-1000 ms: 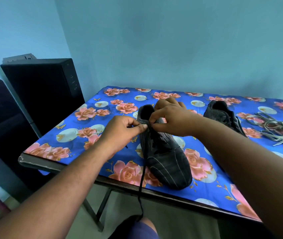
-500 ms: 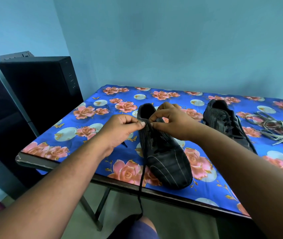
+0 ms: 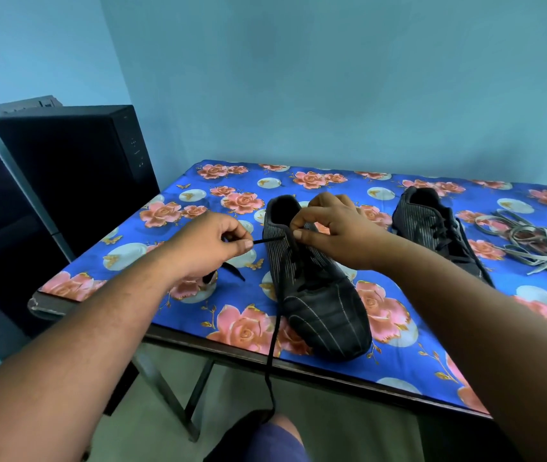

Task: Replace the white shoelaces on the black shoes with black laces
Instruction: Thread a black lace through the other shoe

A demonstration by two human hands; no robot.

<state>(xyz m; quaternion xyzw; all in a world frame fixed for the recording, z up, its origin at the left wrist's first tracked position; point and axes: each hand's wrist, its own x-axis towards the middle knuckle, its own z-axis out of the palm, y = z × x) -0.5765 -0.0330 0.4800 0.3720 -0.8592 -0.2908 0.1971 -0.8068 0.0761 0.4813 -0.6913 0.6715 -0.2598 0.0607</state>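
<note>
Pinching the black lace at centre frame, the left hand is drawing it sideways while the right hand is gripping the near shoe's eyelet edge.

Near shoe: black, thin pale pinstripes running lengthwise. Far right shoe: same black with pale stripes, black lacing. Black lace: plain black, trails off the near edge. Loose laces, far right: grey-white, tangled. Counter cloth: bright blue, pink roses with gold leaves, pale round discs bearing gold butterflies. Counter edge: dark brown. Wall: flat light blue. Cabinets, left: black, one with a dark reddish tint. Shorts, near: blue-purple.
</note>
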